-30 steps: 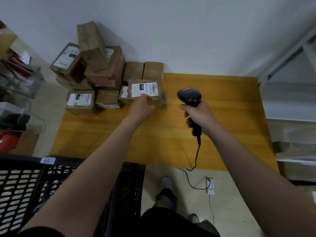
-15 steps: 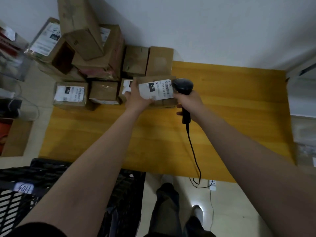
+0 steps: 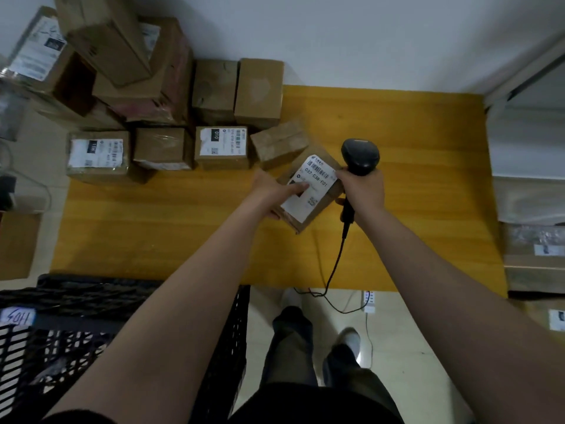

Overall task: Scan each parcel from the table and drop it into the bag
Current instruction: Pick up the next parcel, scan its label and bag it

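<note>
Brown cardboard parcel (image 3: pixel 308 191), label side up, is lifted clear of the yellow wooden table (image 3: pixel 171 228) and tilted, held near the middle of the view. The left hand (image 3: pixel 272 191) grips its 9 o'clock edge, thumb pressed on the white label (image 3: pixel 312 186). The right hand (image 3: pixel 363 188) is closed around the handle of a black barcode scanner (image 3: pixel 360 156), touching the parcel's 3 o'clock corner. The scanner's head sits at about 1 o'clock from the label, so close that the barcode lies just beside and below it. The parcel's long axis runs from 1 o'clock to 7 o'clock. More parcels (image 3: pixel 220 146) wait at 10 o'clock. No bag is clearly visible; a black mesh crate (image 3: pixel 76 332) sits at 8 o'clock, nearer the left arm, which likely carries the drop.
</note>
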